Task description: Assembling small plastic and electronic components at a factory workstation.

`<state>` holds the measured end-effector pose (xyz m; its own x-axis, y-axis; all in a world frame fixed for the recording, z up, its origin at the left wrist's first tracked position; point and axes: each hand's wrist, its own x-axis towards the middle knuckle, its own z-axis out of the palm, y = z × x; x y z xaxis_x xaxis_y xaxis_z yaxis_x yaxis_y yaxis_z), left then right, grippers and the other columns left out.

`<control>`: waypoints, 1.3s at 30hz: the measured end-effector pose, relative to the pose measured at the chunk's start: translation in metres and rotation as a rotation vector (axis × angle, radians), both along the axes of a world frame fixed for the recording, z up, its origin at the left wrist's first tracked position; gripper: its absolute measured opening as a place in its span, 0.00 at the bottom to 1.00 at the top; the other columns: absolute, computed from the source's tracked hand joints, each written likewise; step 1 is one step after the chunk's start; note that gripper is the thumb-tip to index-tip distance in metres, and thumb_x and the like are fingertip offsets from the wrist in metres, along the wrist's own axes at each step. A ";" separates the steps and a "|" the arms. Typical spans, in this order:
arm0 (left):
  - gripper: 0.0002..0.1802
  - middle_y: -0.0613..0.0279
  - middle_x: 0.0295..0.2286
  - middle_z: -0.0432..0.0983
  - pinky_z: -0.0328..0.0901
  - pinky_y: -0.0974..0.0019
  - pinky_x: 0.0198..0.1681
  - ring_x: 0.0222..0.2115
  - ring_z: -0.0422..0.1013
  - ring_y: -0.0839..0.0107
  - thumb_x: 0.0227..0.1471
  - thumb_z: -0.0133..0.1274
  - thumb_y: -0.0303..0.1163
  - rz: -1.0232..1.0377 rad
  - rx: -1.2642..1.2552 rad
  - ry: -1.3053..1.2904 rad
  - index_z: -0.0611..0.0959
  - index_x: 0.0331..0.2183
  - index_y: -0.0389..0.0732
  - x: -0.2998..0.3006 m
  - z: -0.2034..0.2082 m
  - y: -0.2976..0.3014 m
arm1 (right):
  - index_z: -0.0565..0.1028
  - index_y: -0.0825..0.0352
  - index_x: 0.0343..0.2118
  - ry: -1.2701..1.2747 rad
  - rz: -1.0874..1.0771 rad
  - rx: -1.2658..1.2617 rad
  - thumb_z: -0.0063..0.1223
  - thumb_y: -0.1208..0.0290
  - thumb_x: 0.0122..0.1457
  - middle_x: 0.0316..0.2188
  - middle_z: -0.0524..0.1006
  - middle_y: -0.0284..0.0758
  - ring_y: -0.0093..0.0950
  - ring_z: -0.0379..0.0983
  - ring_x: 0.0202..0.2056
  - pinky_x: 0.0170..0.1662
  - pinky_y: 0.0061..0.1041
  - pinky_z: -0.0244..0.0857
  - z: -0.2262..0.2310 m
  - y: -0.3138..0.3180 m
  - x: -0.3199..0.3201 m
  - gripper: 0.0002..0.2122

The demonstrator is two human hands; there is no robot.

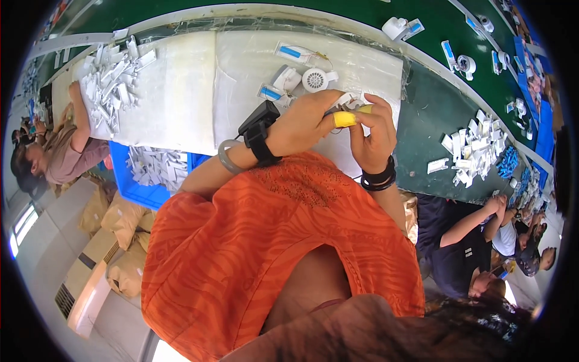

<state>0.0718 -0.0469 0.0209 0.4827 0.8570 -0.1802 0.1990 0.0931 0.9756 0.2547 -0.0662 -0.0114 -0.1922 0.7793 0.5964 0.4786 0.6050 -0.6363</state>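
My left hand (304,123) and my right hand (375,130) meet over the near side of the pale work mat (253,60). Between them they grip a small white plastic part (348,99), its far end showing past the fingers. Yellow covering wraps the fingertips, and the fingers hide much of the part. Just beyond my left hand lie a round white piece with a slotted grille (315,79) and a white rounded housing (286,78). A white piece with a blue block (272,93) sits beside them. Farther off is another white piece with a blue block (294,52), thin wires beside it.
White plastic parts are heaped at the left (114,81), and more fill a blue bin (136,192) below. At the right lie another white heap (473,148) and small blue pieces (508,163). Beyond the table's raised edge, a green belt (338,21) carries assemblies. Other people work on both sides.
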 end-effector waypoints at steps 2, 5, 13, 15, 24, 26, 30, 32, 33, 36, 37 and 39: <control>0.10 0.51 0.21 0.72 0.64 0.62 0.25 0.19 0.70 0.61 0.54 0.48 0.26 -0.003 0.011 -0.001 0.75 0.39 0.33 0.001 0.000 -0.001 | 0.75 0.67 0.33 0.007 -0.019 -0.010 0.61 0.87 0.42 0.27 0.73 0.39 0.42 0.73 0.36 0.44 0.38 0.70 -0.002 -0.003 -0.001 0.13; 0.10 0.50 0.22 0.73 0.64 0.60 0.26 0.20 0.71 0.58 0.54 0.50 0.27 0.014 -0.049 0.012 0.75 0.38 0.33 0.002 0.006 0.000 | 0.75 0.67 0.32 0.009 -0.044 -0.021 0.61 0.87 0.43 0.27 0.73 0.39 0.42 0.73 0.35 0.45 0.38 0.70 -0.001 -0.005 -0.002 0.13; 0.14 0.44 0.31 0.75 0.65 0.55 0.35 0.32 0.71 0.46 0.53 0.51 0.28 -0.052 0.112 0.083 0.76 0.41 0.32 -0.002 -0.002 0.001 | 0.76 0.67 0.32 -0.009 -0.048 -0.047 0.60 0.86 0.44 0.28 0.72 0.39 0.44 0.73 0.39 0.45 0.40 0.69 -0.004 -0.009 0.000 0.12; 0.15 0.52 0.27 0.74 0.64 0.63 0.29 0.25 0.69 0.60 0.54 0.50 0.27 -0.055 0.128 0.071 0.76 0.44 0.33 -0.003 -0.007 -0.001 | 0.76 0.67 0.33 0.008 -0.028 -0.035 0.60 0.86 0.44 0.29 0.72 0.39 0.45 0.73 0.41 0.46 0.40 0.68 -0.007 -0.010 0.001 0.12; 0.14 0.44 0.32 0.75 0.65 0.55 0.36 0.33 0.71 0.47 0.53 0.51 0.30 -0.052 0.048 0.094 0.77 0.41 0.32 -0.003 0.002 0.000 | 0.76 0.67 0.33 0.005 -0.045 -0.018 0.60 0.85 0.45 0.29 0.73 0.38 0.44 0.73 0.41 0.49 0.42 0.67 -0.006 -0.012 -0.003 0.11; 0.14 0.45 0.31 0.75 0.65 0.56 0.35 0.33 0.71 0.47 0.53 0.51 0.30 -0.049 0.008 0.097 0.77 0.40 0.33 -0.004 0.002 -0.001 | 0.76 0.67 0.33 0.010 -0.058 -0.016 0.61 0.85 0.44 0.29 0.73 0.38 0.43 0.73 0.40 0.50 0.43 0.67 -0.007 -0.012 -0.006 0.11; 0.11 0.46 0.30 0.75 0.65 0.57 0.33 0.30 0.71 0.47 0.52 0.50 0.27 0.028 0.112 0.040 0.77 0.38 0.33 -0.002 -0.002 -0.002 | 0.75 0.67 0.32 -0.003 -0.123 -0.019 0.61 0.85 0.44 0.29 0.74 0.38 0.42 0.73 0.37 0.49 0.43 0.68 -0.003 -0.012 -0.015 0.11; 0.10 0.46 0.29 0.75 0.65 0.58 0.32 0.29 0.71 0.47 0.52 0.49 0.27 0.054 0.176 0.030 0.77 0.38 0.33 0.000 -0.004 -0.001 | 0.75 0.67 0.32 0.025 -0.145 -0.008 0.62 0.85 0.45 0.28 0.74 0.38 0.41 0.73 0.36 0.49 0.43 0.69 -0.007 -0.007 -0.019 0.11; 0.10 0.47 0.28 0.75 0.65 0.59 0.30 0.27 0.71 0.51 0.52 0.49 0.26 0.056 0.163 0.041 0.77 0.38 0.33 0.001 -0.004 0.002 | 0.75 0.67 0.32 0.051 -0.164 0.007 0.62 0.85 0.45 0.28 0.74 0.38 0.40 0.73 0.35 0.48 0.43 0.70 -0.009 -0.004 -0.020 0.11; 0.11 0.52 0.25 0.74 0.65 0.64 0.26 0.22 0.71 0.61 0.54 0.47 0.26 0.047 0.008 0.031 0.77 0.39 0.34 -0.003 -0.005 0.005 | 0.75 0.68 0.33 0.080 -0.074 -0.139 0.64 0.84 0.44 0.26 0.75 0.39 0.39 0.74 0.33 0.47 0.41 0.70 0.001 0.005 -0.013 0.12; 0.11 0.56 0.23 0.73 0.64 0.66 0.24 0.20 0.70 0.67 0.55 0.46 0.26 0.045 -0.134 0.008 0.77 0.41 0.35 -0.006 -0.005 0.006 | 0.76 0.67 0.33 0.093 0.013 -0.280 0.64 0.83 0.44 0.25 0.75 0.39 0.40 0.75 0.33 0.48 0.40 0.70 0.005 0.008 -0.007 0.12; 0.13 0.60 0.25 0.73 0.64 0.70 0.25 0.20 0.68 0.73 0.59 0.43 0.26 0.015 -0.197 -0.066 0.76 0.45 0.35 -0.010 -0.002 0.009 | 0.75 0.67 0.41 0.144 0.141 -0.349 0.63 0.79 0.50 0.36 0.76 0.40 0.38 0.75 0.42 0.50 0.33 0.68 -0.005 0.012 0.013 0.14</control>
